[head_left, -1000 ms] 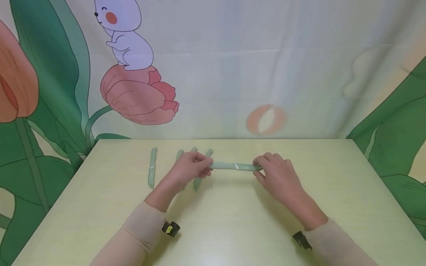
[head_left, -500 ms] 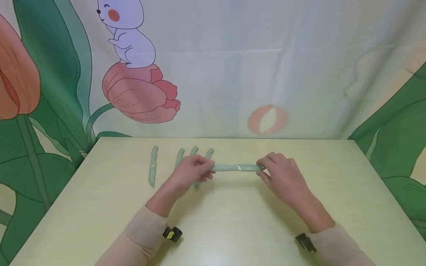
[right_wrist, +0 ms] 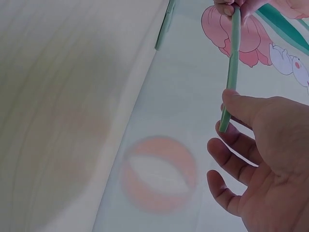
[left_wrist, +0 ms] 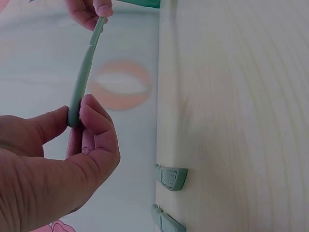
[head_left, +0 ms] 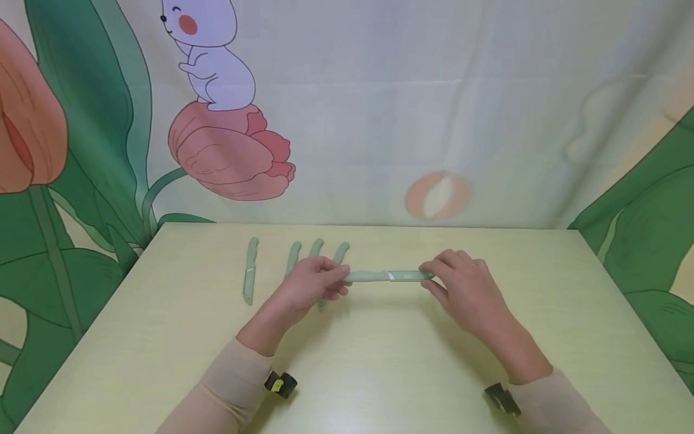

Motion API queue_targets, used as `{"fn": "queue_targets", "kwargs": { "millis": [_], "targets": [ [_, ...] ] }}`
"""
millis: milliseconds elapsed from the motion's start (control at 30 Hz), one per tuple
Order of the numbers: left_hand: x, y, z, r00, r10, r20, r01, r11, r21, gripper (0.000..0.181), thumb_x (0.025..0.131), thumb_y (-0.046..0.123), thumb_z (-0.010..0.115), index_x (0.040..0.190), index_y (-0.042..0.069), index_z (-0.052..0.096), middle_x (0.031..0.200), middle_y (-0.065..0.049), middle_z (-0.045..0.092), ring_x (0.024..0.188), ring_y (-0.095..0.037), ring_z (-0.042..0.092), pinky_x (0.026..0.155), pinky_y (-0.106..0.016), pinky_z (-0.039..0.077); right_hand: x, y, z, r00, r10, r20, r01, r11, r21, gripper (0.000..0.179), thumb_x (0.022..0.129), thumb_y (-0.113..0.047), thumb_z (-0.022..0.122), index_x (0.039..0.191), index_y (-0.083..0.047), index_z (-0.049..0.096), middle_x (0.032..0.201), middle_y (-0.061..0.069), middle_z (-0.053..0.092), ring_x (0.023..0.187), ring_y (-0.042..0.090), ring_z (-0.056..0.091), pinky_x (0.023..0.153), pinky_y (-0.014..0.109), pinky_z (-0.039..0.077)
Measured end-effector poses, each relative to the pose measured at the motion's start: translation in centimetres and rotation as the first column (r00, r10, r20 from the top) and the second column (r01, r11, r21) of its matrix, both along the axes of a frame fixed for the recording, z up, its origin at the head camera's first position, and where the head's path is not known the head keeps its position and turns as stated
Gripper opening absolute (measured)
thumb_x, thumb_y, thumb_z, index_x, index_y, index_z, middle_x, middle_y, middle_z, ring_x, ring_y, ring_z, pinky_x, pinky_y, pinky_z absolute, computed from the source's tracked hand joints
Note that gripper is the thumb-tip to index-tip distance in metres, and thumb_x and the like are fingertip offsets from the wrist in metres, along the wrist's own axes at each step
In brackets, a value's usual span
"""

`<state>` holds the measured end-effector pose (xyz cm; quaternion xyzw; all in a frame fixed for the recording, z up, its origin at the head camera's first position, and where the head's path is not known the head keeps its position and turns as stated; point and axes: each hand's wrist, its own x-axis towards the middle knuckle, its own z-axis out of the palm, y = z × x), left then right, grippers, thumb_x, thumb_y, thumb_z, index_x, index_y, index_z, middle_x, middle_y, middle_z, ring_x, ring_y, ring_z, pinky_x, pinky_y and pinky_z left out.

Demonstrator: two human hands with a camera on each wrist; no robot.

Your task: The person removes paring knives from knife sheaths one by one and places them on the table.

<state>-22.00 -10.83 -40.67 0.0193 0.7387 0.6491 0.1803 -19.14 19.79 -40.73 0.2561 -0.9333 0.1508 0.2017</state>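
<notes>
A pale green knife (head_left: 387,276) with its sheath on hangs level above the yellow table (head_left: 379,374), held at both ends. My left hand (head_left: 313,282) pinches the handle end (left_wrist: 75,113) between thumb and curled fingers. My right hand (head_left: 458,284) pinches the sheath tip (right_wrist: 225,123) with thumb and forefinger, the other fingers loose. A white line (head_left: 389,276) marks where handle and sheath meet. In the right wrist view the knife (right_wrist: 232,58) runs up to the left fingers.
Several more pale green knives lie side by side on the table behind my left hand: one apart at the left (head_left: 250,278), others (head_left: 293,256) partly hidden by the hand. A printed cloth backdrop (head_left: 379,108) hangs at the table's far edge.
Both hands and the knife have hardly moved; the view has shifted slightly. The grips are the same.
</notes>
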Motion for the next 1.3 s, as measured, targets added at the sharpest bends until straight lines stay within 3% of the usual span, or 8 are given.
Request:
{"fn": "queue_targets", "kwargs": {
  "millis": [433, 633, 767, 967, 1100, 1200, 1300],
  "targets": [
    [0.1, 0.2, -0.1, 0.999, 0.015, -0.036, -0.016, 1.000, -0.025, 0.027, 0.107, 0.018, 0.066, 0.119, -0.006, 0.065, 0.111, -0.026, 0.071, 0.085, -0.019, 0.071, 0.080, -0.029, 0.059, 0.1, 0.2, 0.0, 1.000, 0.013, -0.025, -0.013, 1.000, 0.006, 0.023, 0.089, -0.016, 0.088, 0.110, -0.015, 0.079, 0.105, 0.001, 0.072, 0.091, 0.026, 0.061, 0.078, 0.052, 0.051],
    [0.3, 0.3, 0.2, 0.995, 0.015, -0.097, -0.025, 0.995, -0.099, 0.028, 0.106, 0.022, 0.068, 0.120, -0.002, 0.067, 0.111, -0.022, 0.072, 0.091, -0.025, 0.073, 0.086, -0.036, 0.060, 0.0, 0.3, -0.1, 0.999, 0.012, -0.035, -0.012, 1.000, 0.001, 0.023, 0.088, -0.016, 0.089, 0.109, -0.016, 0.079, 0.105, 0.001, 0.072, 0.092, 0.026, 0.062, 0.079, 0.053, 0.050],
    [0.4, 0.4, 0.3, 0.984, -0.003, -0.177, -0.035, 0.977, -0.212, 0.034, 0.103, 0.029, 0.072, 0.125, 0.004, 0.069, 0.114, -0.012, 0.073, 0.100, -0.029, 0.072, 0.090, -0.043, 0.058, 0.0, 0.3, 0.0, 0.999, 0.006, -0.033, -0.006, 1.000, 0.005, 0.023, 0.088, -0.016, 0.089, 0.109, -0.016, 0.079, 0.106, 0.001, 0.072, 0.093, 0.026, 0.062, 0.081, 0.054, 0.051],
    [1.0, 0.9, 0.7, 0.943, -0.046, -0.329, -0.092, 0.916, -0.392, 0.044, 0.097, 0.036, 0.079, 0.132, 0.011, 0.070, 0.126, -0.003, 0.070, 0.115, -0.027, 0.066, 0.086, -0.043, 0.058, 0.0, 0.3, 0.0, 0.999, 0.007, -0.041, -0.007, 1.000, -0.002, 0.023, 0.087, -0.015, 0.089, 0.108, -0.016, 0.079, 0.104, 0.000, 0.072, 0.091, 0.025, 0.062, 0.081, 0.054, 0.051],
    [1.4, 1.4, 1.0, 0.912, -0.093, -0.399, -0.105, 0.888, -0.447, 0.051, 0.095, 0.034, 0.083, 0.138, 0.012, 0.066, 0.141, -0.003, 0.065, 0.126, -0.030, 0.062, 0.095, -0.045, 0.056, 0.0, 0.2, -0.1, 0.999, 0.010, -0.046, -0.010, 1.000, -0.007, 0.023, 0.087, -0.015, 0.090, 0.108, -0.016, 0.079, 0.104, 0.000, 0.072, 0.090, 0.025, 0.062, 0.080, 0.054, 0.051],
    [1.4, 1.8, 1.1, 0.870, -0.149, -0.469, -0.125, 0.854, -0.504, 0.056, 0.094, 0.032, 0.084, 0.141, 0.010, 0.064, 0.146, -0.006, 0.061, 0.132, -0.029, 0.058, 0.106, -0.045, 0.050, 0.0, 0.2, 0.0, 0.999, 0.010, -0.051, -0.010, 1.000, -0.007, 0.023, 0.087, -0.015, 0.090, 0.107, -0.016, 0.079, 0.103, 0.000, 0.072, 0.090, 0.025, 0.062, 0.080, 0.054, 0.051],
    [1.4, 2.3, 1.2, 0.821, -0.208, -0.532, -0.171, 0.800, -0.576, 0.057, 0.093, 0.031, 0.085, 0.142, 0.010, 0.064, 0.142, -0.007, 0.062, 0.132, -0.028, 0.057, 0.109, -0.045, 0.048, 0.0, 0.2, 0.1, 0.999, 0.010, -0.053, -0.010, 1.000, -0.006, 0.023, 0.087, -0.016, 0.090, 0.107, -0.016, 0.079, 0.104, 0.000, 0.072, 0.091, 0.025, 0.062, 0.081, 0.054, 0.050]
  ]
}}
